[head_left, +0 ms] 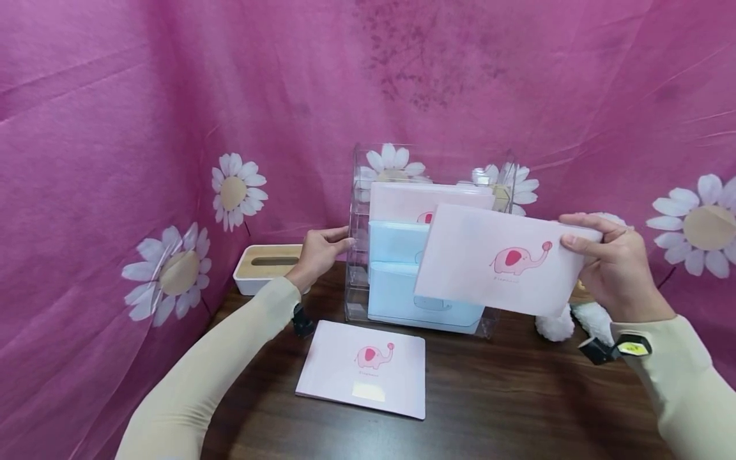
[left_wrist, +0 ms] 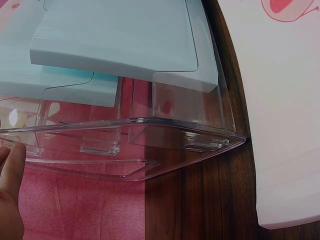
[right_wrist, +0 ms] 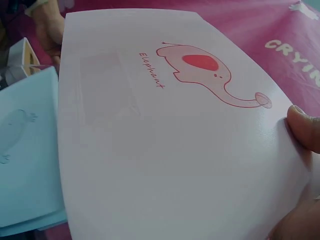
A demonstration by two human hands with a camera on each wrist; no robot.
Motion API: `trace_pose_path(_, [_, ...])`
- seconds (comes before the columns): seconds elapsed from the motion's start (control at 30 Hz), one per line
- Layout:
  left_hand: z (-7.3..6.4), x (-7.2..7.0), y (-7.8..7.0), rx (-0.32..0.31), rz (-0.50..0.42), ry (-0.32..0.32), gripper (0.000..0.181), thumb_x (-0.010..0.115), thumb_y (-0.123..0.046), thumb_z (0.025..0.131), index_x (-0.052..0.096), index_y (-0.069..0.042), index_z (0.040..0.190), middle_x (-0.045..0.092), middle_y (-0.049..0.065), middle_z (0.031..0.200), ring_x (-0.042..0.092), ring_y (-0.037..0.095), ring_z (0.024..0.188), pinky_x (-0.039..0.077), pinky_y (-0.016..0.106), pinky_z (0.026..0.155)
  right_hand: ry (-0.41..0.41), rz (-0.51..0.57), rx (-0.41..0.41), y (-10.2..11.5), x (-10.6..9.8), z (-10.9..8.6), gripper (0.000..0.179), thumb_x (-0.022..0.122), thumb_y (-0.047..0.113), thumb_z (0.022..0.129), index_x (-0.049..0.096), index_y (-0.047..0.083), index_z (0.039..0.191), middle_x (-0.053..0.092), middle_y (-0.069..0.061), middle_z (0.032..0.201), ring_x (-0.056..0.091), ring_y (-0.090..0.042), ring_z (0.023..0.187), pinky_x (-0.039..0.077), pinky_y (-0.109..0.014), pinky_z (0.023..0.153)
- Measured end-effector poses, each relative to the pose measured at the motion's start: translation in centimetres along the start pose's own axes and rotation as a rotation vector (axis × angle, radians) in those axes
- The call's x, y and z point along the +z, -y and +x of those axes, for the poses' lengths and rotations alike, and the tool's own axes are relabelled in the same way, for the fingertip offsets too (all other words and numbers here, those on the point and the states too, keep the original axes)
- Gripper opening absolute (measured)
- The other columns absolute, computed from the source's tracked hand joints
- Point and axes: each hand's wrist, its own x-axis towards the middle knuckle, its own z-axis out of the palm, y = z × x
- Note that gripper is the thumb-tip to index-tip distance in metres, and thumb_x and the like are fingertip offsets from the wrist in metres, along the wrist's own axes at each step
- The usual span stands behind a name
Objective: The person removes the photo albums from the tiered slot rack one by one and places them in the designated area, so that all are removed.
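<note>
My right hand [head_left: 618,268] pinches the right edge of a pale pink notebook [head_left: 460,255] with a red-eared elephant on its cover. It is held tilted in front of the right part of a clear plastic rack [head_left: 358,300]. In the right wrist view the word "Elephant" shows beside the drawing, and the thumb [right_wrist: 304,129] lies over the cover's edge. My left hand [head_left: 319,255] touches the rack's left side with its fingers extended. Light blue notebooks [head_left: 393,294] stand in the rack's front tiers, with a pink one [head_left: 397,198] behind them.
Another pink elephant notebook [head_left: 345,358] lies flat on the dark wooden table [head_left: 483,396] before the rack. A white box with a wooden lid [head_left: 261,262] stands at the left. White fluffy plush parts [head_left: 554,326] show below my right hand. Pink flowered cloth [head_left: 299,96] hangs behind.
</note>
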Motion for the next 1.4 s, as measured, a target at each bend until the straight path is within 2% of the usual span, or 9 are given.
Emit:
trace_pose_path(0.2, [0.1,0.2,0.1,-0.004,-0.012,0.016,0.04,0.079,-0.023,0.09,0.071,-0.02,0.129,0.071,0.004,0.13,0.068,0.019,0.12,0.053,0.037,0.106,0.036,0.0,0.096,-1.1,-1.3,-2.3,0.045,0.038,-0.024,0.096,0.069,-0.006,0.122,0.076,-0.012,0.114,0.076,-0.021,0.095,0.062,-0.029,0.078])
trace_pose_path(0.37, [0.2,0.1,0.1,-0.002,-0.015,0.011,0.041,0.08,-0.024,0.089,0.071,-0.019,0.129,0.072,0.004,0.129,0.069,0.018,0.118,0.054,0.036,0.105,0.071,-0.051,0.118,-2.2,-2.1,-4.0,0.046,0.037,-0.025,0.095,0.069,-0.006,0.123,0.076,-0.01,0.117,0.076,-0.02,0.097,0.062,-0.026,0.081])
trace_pose_path(0.63, [0.2,0.0,0.0,-0.003,-0.007,0.005,0.041,0.08,-0.025,0.089,0.072,-0.018,0.129,0.072,0.004,0.129,0.068,0.018,0.12,0.055,0.036,0.104,0.082,-0.163,0.22,-3.7,-3.6,-5.9,0.046,0.04,-0.021,0.097,0.072,0.002,0.12,0.079,-0.008,0.107,0.077,-0.017,0.094,0.063,-0.027,0.076])
trace_pose_path(0.73, [0.2,0.0,0.1,-0.008,-0.004,0.008,0.042,0.08,-0.026,0.089,0.071,-0.019,0.129,0.072,0.004,0.13,0.068,0.017,0.12,0.055,0.036,0.104,0.097,-0.155,0.297,-4.2,-4.4,-6.8,0.048,0.039,-0.019,0.099,0.073,0.006,0.12,0.079,-0.008,0.107,0.077,-0.018,0.095,0.064,-0.03,0.076])
trace_pose_path(0.93, [0.2,-0.1,0.1,0.003,-0.002,-0.001,0.041,0.08,-0.026,0.089,0.071,-0.02,0.129,0.072,0.004,0.129,0.069,0.017,0.119,0.054,0.036,0.105,0.171,-0.066,0.499,-5.3,-6.2,-8.8,0.051,0.033,-0.012,0.103,0.073,0.013,0.124,0.078,-0.009,0.112,0.076,-0.022,0.1,0.064,-0.038,0.08])
trace_pose_path(1.07, [0.2,-0.2,0.0,0.011,-0.008,-0.012,0.041,0.08,-0.024,0.089,0.071,-0.019,0.129,0.072,0.005,0.129,0.07,0.018,0.116,0.054,0.037,0.105,0.166,-0.068,0.626,-6.1,-7.1,-9.4,0.049,0.034,-0.005,0.106,0.073,0.02,0.124,0.078,-0.009,0.113,0.076,-0.025,0.101,0.062,-0.043,0.081])
trace_pose_path(1.23, [0.2,0.0,-0.2,0.017,-0.013,-0.016,0.041,0.079,-0.023,0.09,0.071,-0.018,0.129,0.072,0.006,0.129,0.069,0.019,0.119,0.055,0.037,0.104,0.143,-0.123,0.724,-7.2,-8.2,-9.7,0.045,0.037,0.001,0.108,0.073,0.025,0.121,0.079,-0.007,0.111,0.076,-0.025,0.099,0.062,-0.044,0.081])
trace_pose_path(1.4, [0.3,0.4,-0.1,0.017,-0.004,-0.005,0.04,0.079,-0.024,0.09,0.071,-0.019,0.129,0.071,0.005,0.13,0.067,0.018,0.122,0.054,0.036,0.105,0.112,-0.221,0.817,-8.4,-8.9,-10.6,0.04,0.043,0.006,0.107,0.074,0.031,0.115,0.079,-0.004,0.107,0.077,-0.024,0.096,0.063,-0.043,0.079])
